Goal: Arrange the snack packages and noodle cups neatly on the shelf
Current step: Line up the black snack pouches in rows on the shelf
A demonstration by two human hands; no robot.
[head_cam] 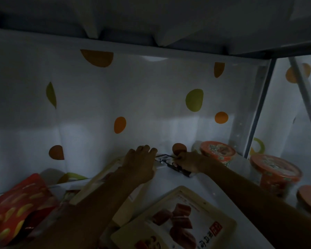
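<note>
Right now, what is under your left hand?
A flat cream package; the left hand covers its far end, and whatever the curled fingers touch is hidden.

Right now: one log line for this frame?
left hand: on printed package, grip unclear | right hand: pinches it | spot: back of shelf | noodle cups: right, upright

A small dark-and-white packet [164, 157] lies at the back of the shelf [169, 184], bridging the two grips. The right grip [188, 162] pinches its right part. Its left end touches the left grip [142, 162]; it is too dim to tell whether that grip holds it. A long cream package [97, 182] runs out from under the left grip. Nearer than both grips lies a cream package picturing brown pieces [178, 218]. Well left of the left grip sits a red package with yellow shapes [16, 203]. Right of the right grip stand upright orange-lidded noodle cups: back cup [217, 151], middle cup [275, 168], front cup [309, 198].
</note>
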